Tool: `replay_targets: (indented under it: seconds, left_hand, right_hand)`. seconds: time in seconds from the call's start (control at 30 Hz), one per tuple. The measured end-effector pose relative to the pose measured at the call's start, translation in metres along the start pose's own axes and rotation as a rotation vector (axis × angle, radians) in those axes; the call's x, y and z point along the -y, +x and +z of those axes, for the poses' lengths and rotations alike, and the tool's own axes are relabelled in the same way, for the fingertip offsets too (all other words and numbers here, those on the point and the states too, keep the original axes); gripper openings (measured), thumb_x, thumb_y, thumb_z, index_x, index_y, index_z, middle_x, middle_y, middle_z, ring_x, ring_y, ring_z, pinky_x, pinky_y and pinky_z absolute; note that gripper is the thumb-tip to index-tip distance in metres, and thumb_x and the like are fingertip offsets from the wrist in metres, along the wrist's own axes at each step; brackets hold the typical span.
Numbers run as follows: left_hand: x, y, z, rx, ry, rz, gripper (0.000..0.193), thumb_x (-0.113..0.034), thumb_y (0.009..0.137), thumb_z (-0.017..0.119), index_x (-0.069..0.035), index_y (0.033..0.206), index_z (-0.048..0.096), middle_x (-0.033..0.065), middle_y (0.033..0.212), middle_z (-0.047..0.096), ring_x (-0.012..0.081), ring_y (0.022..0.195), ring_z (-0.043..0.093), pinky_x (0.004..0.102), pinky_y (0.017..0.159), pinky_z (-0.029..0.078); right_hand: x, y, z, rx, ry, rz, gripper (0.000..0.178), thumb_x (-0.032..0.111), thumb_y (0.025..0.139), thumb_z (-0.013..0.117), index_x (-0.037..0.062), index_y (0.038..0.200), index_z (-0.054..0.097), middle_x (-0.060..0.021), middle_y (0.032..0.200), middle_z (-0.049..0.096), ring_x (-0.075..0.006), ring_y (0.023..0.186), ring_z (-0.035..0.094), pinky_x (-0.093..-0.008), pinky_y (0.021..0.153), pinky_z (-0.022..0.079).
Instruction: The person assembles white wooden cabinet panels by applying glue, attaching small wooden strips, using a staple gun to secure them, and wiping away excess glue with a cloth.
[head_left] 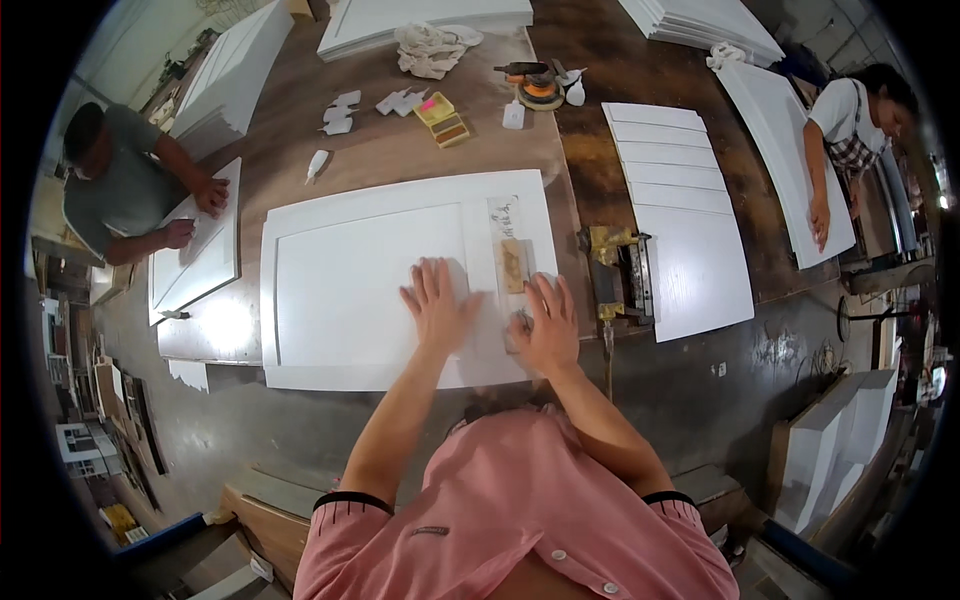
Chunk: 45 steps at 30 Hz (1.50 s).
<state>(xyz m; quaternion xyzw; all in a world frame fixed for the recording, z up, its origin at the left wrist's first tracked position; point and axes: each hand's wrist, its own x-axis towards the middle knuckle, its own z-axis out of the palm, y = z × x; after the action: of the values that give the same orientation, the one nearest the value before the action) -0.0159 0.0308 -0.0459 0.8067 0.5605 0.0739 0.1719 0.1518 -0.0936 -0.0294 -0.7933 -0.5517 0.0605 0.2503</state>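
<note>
A white panel door (360,270) with a recessed field lies flat on the table in front of me. My left hand (443,308) rests on it, fingers spread, holding nothing. My right hand (548,325) is at the panel's right border, its fingers apart and slightly bent. Beneath its thumb, the lower part of a pale strip (506,215) with handwriting shows a small dark patch that I cannot make out. A tan block (514,265) sits on that strip, just above my right fingertips.
A nail gun (615,270) lies right of the panel, beside stacked white boards (690,230). Farther back are a yellow box (441,120), an orange sander (540,92), white bottles (317,165) and a crumpled cloth (435,50). Two people work at panels, left (120,190) and right (850,130).
</note>
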Motion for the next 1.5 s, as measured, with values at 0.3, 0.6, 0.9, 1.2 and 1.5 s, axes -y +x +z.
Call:
replay_targets:
  seconds: [0.3, 0.6, 0.9, 1.2, 1.5]
  left_hand:
    - [-0.011, 0.004, -0.017, -0.042, -0.045, -0.216, 0.115, -0.063, 0.085, 0.074, -0.003, 0.165, 0.020, 0.0287, 0.171, 0.012, 0.0440, 0.160, 0.003, 0.0686, 0.123, -0.002]
    - [-0.004, -0.045, -0.012, 0.052, 0.025, -0.152, 0.113, -0.064, 0.088, 0.069, 0.000, 0.165, 0.018, 0.0302, 0.171, 0.013, 0.0451, 0.160, 0.004, 0.0688, 0.123, -0.002]
    - [-0.003, -0.022, 0.004, -0.046, 0.011, -0.108, 0.105, -0.062, 0.092, 0.065, -0.004, 0.166, 0.019, 0.0282, 0.172, 0.013, 0.0464, 0.160, 0.006, 0.0707, 0.122, -0.001]
    - [-0.014, 0.026, -0.001, -0.139, -0.005, -0.164, 0.094, -0.057, 0.097, 0.062, -0.007, 0.166, 0.022, 0.0251, 0.172, 0.016, 0.0445, 0.160, 0.009, 0.0710, 0.122, 0.000]
    - [0.047, -0.010, -0.022, -0.191, -0.478, -0.167, 0.025, -0.021, 0.104, 0.056, 0.000, 0.108, 0.068, 0.0193, 0.102, 0.073, 0.0427, 0.112, 0.065, 0.0482, 0.118, 0.040]
  right_hand:
    - [0.005, 0.004, -0.005, 0.052, -0.027, -0.013, 0.058, 0.033, 0.090, 0.069, 0.0081, 0.142, 0.058, -0.0098, 0.156, 0.045, -0.0434, 0.149, 0.033, -0.0570, 0.117, 0.038]
    - [0.000, 0.003, 0.005, 0.058, -0.032, 0.000, 0.059, 0.031, 0.090, 0.068, 0.0067, 0.142, 0.057, -0.0110, 0.156, 0.043, -0.0442, 0.149, 0.034, -0.0576, 0.116, 0.038]
    - [-0.004, 0.007, -0.005, 0.068, -0.043, -0.009, 0.057, 0.030, 0.091, 0.067, 0.0065, 0.142, 0.057, -0.0115, 0.156, 0.044, -0.0441, 0.150, 0.033, -0.0585, 0.114, 0.039]
    - [0.006, 0.006, -0.007, 0.087, -0.031, -0.005, 0.058, 0.033, 0.091, 0.068, 0.0069, 0.142, 0.057, -0.0115, 0.156, 0.044, -0.0436, 0.149, 0.034, -0.0603, 0.114, 0.038]
    - [-0.001, 0.002, -0.004, -0.016, 0.080, -0.093, 0.057, 0.030, 0.089, 0.070, 0.0099, 0.141, 0.058, -0.0121, 0.153, 0.046, -0.0423, 0.143, 0.039, -0.0585, 0.112, 0.037]
